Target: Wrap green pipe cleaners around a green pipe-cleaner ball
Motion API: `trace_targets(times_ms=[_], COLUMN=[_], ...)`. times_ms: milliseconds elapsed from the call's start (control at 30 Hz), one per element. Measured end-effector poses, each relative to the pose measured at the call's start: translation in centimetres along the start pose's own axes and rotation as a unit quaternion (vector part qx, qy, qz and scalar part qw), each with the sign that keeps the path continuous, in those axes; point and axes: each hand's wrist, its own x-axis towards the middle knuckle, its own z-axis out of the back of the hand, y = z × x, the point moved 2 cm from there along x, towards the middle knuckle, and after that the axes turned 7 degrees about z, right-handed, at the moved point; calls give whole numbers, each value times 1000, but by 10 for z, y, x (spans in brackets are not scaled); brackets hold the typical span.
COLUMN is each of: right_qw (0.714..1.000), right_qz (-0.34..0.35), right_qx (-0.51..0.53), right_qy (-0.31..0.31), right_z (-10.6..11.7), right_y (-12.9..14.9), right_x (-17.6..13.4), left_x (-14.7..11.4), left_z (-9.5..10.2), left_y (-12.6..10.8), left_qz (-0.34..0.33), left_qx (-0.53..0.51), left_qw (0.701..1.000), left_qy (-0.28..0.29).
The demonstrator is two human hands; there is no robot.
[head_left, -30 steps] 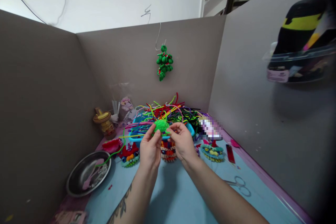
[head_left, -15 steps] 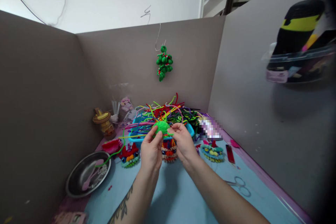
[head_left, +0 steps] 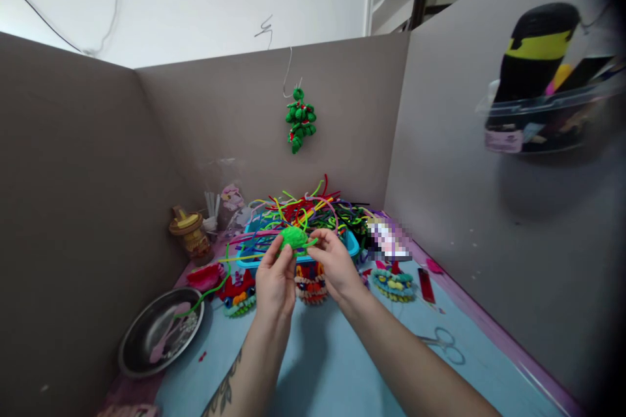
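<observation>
Bright green and fuzzy-looking, the rounded piece is up in the air, just below and a touch left of the frame's centre! Faint ridges run close together over its surface, like strands packed side by side. It's pinched at its lower left edge, and over on the right there's a short green strand end poking out, thin against that plump body, its tip angled slightly up toward the right of the frame.
</observation>
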Motion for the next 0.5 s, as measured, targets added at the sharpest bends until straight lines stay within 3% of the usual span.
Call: trace_targets(times_ms=[233,367,500], right_qw=[991,993,999], right_qz=[70,81,36], right_qx=[-109,-81,-5], right_qy=[14,13,-22], right_z=[2,9,14], right_y=[-1,5,5], right_x=[-1,7,15], left_x=[-2,-7,-7], left_z=[-1,-4,-5], left_y=[1,2,5], left_qz=[4,28,61], left_qx=[0,11,0], left_qw=[1000,999,998], left_qy=[-7,-12,-23])
